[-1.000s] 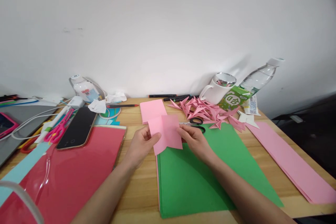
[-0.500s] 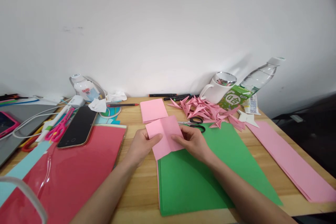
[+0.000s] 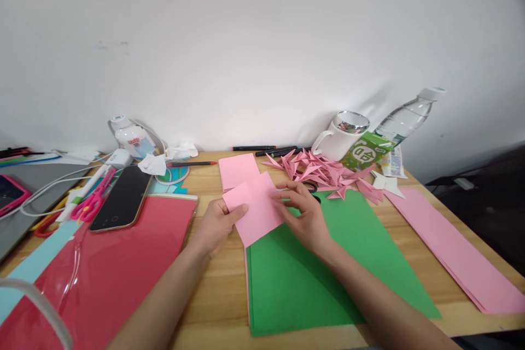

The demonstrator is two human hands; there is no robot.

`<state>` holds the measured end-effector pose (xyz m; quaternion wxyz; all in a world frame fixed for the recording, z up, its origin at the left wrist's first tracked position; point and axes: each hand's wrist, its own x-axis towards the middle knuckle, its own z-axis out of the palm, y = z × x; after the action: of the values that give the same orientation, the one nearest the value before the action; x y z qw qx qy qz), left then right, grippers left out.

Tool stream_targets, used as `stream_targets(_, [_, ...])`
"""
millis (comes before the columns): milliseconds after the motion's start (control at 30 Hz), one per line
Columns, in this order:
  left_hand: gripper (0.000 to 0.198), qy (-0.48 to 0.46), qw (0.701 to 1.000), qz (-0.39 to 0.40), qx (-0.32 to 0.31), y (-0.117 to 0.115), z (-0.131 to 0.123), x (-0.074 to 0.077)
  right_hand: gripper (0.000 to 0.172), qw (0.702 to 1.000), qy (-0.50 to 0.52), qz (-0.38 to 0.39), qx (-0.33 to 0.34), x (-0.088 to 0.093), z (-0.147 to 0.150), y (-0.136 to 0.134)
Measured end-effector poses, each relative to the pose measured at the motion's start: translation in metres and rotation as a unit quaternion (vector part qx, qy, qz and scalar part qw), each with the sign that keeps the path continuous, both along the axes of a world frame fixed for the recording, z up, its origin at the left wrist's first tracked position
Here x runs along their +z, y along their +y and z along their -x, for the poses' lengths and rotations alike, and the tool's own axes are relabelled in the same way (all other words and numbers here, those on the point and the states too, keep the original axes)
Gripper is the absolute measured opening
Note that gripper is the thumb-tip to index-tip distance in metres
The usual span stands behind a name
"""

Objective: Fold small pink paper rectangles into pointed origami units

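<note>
A small pink paper sheet [image 3: 256, 208] is held over the top left corner of a green sheet [image 3: 328, 268] on the wooden table. My left hand [image 3: 215, 224] pinches its left edge, thumb on top. My right hand [image 3: 301, 213] lies on its right side, fingers curled on the paper. Behind it lies a stack of pink squares [image 3: 237, 170]. A heap of folded pink paper pieces [image 3: 324, 174] sits to the right, with black scissors [image 3: 311, 190] partly hidden behind my right hand.
A red plastic folder [image 3: 110, 273] and a black phone [image 3: 122, 199] lie to the left, with pink scissors [image 3: 92, 199], cables and a small bottle [image 3: 131, 139]. A white mug [image 3: 342, 136], green carton [image 3: 365, 152], water bottle [image 3: 404, 120] and long pink strips [image 3: 451, 251] are on the right.
The pink sheet has been lowered and flattened toward the table and turned slightly. My right hand has shifted from pinching its edge to resting on top.
</note>
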<state>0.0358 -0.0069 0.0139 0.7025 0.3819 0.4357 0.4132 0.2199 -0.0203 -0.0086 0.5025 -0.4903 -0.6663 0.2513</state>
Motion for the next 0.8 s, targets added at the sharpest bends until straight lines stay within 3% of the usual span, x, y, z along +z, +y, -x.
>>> stream_targets(100, [0.032,-0.033,0.999,0.027,0.016,0.001,0.000,0.003,0.022,0.990,-0.095,-0.108,-0.003,0.001,-0.001,0.000])
stream_targets(200, [0.025,-0.065,0.996,0.055,0.037,0.002,-0.001,0.007,0.027,0.972,-0.167,-0.166,0.016,0.001,-0.001,-0.001])
stream_targets(400, [0.019,-0.095,0.990,0.088,0.056,0.003,-0.002,0.012,0.022,0.943,-0.269,-0.195,0.032,0.001,0.002,-0.004])
stream_targets(633, [0.022,-0.107,0.989,0.091,0.053,0.005,-0.003,0.012,0.022,0.937,-0.282,-0.204,-0.039,0.005,0.000,-0.003])
stream_targets(800, [0.021,-0.112,0.986,0.099,0.074,0.005,-0.003,0.012,0.029,0.926,-0.303,-0.221,0.047,0.004,-0.002,-0.006])
